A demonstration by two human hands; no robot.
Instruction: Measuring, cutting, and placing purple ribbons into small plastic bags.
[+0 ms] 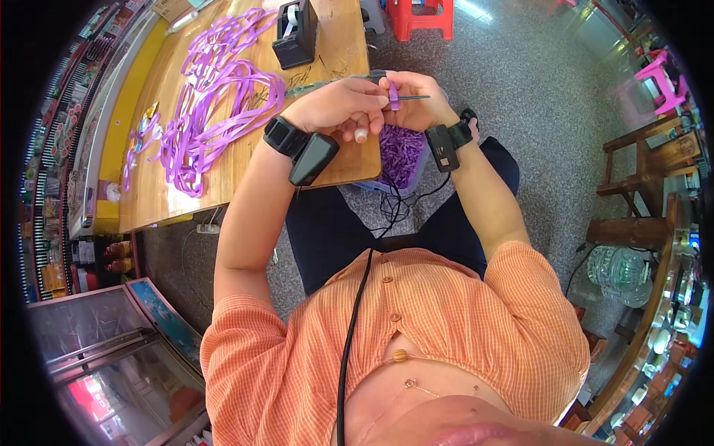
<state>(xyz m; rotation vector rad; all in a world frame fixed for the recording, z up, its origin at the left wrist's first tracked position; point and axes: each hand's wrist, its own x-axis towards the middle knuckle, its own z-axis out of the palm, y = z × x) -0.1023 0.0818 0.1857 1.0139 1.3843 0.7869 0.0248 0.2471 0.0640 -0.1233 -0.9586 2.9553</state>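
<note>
- I see a wooden table (341, 41) leftward, bearing purple ribbon (178, 141).
- A tub (421, 171) of purple pieces (401, 156) sits below the hands.
- Left hand (333, 108) pinches at a purple strip (394, 95); right hand (424, 110) curls close (its grip I can't tell).
- Between them, a thin dark rod (415, 97) crosses the strip sideways — toward the right palm.

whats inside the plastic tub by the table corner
A heap of small purple pieces shows inside the plastic tub. The wooden table and right hand hide part of it, and anything beneath the top layer is covered, so unseen.
</note>
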